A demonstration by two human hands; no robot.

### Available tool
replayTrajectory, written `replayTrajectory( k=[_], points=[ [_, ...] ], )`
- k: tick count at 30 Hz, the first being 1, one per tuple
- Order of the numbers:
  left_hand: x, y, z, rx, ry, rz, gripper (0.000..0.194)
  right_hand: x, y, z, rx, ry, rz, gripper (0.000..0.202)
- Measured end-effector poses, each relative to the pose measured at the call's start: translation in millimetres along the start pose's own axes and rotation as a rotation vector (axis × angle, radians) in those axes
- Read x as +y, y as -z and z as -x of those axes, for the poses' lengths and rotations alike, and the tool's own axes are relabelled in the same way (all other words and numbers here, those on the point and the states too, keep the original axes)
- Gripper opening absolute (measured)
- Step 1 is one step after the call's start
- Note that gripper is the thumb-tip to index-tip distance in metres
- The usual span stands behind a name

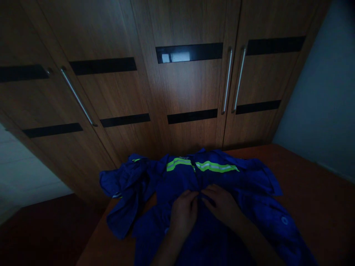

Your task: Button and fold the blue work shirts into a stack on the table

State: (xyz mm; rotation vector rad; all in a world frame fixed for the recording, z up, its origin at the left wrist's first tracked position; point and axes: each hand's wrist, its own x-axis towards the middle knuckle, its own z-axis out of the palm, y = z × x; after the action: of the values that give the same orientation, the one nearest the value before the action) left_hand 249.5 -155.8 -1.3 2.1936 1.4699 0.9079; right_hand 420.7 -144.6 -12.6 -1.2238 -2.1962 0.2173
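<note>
A dark blue work jacket (177, 184) lies spread out, front side up, with bright yellow-green and silver reflective strips across its chest. My left hand (184, 207) pinches the cloth near the middle of its front opening. Close beside it, almost touching, my right hand (220, 203) grips the same part with bent fingers. The exact bit of cloth between the fingertips is too dark to make out. More blue cloth (124, 212), bunched and with a small reflective patch, lies to the left. Further blue cloth (269, 218) with a small round mark spreads out on the right.
The garment rests on a reddish-brown wooden surface (299, 192). Behind it stands a brown wooden wardrobe (191, 85) with black inlays and long metal handles (227, 81). A pale wall (318, 111) rises on the right. Dark floor (55, 225) shows at lower left. Light is dim.
</note>
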Motion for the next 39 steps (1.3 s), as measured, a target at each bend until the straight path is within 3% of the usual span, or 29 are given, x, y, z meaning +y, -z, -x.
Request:
replayTrajectory(
  k=[14,20,25,30,32,33,35,37,39],
  points=[
    [3,4.0,0,-0.043,0.0,-0.012,0.035,-3,0,-1,0.013,0.025,-0.039,0.029],
    [6,2.7,1,-0.042,-0.004,0.019,0.036,-2,-5,-3,0.091,-0.034,-0.028,0.024],
    [-1,14.4,-5,0.101,0.036,0.24,0.031,10,10,-3,0.397,-0.19,-0.248,0.022],
    [-16,43.5,-9,0.386,0.241,0.588,0.02,40,39,11,0.826,-0.523,-0.783,0.016],
    [-19,51.3,-9,0.388,0.296,0.616,0.018,49,44,15,0.873,-0.583,-0.915,0.015],
    [-20,53.8,-9,0.355,0.318,0.575,0.018,52,45,15,0.818,-0.598,-0.932,0.015],
    [-22,56.5,-9,0.238,0.341,0.341,0.02,55,42,14,0.573,-0.609,-0.833,0.018],
    [-23,57.5,-8,0.076,0.365,-0.027,0.021,56,36,11,0.267,-0.601,-0.55,0.021],
    [-21,57.5,-6,-0.069,0.39,-0.35,0.02,56,30,8,0.049,-0.571,-0.214,0.022]
  ],
)
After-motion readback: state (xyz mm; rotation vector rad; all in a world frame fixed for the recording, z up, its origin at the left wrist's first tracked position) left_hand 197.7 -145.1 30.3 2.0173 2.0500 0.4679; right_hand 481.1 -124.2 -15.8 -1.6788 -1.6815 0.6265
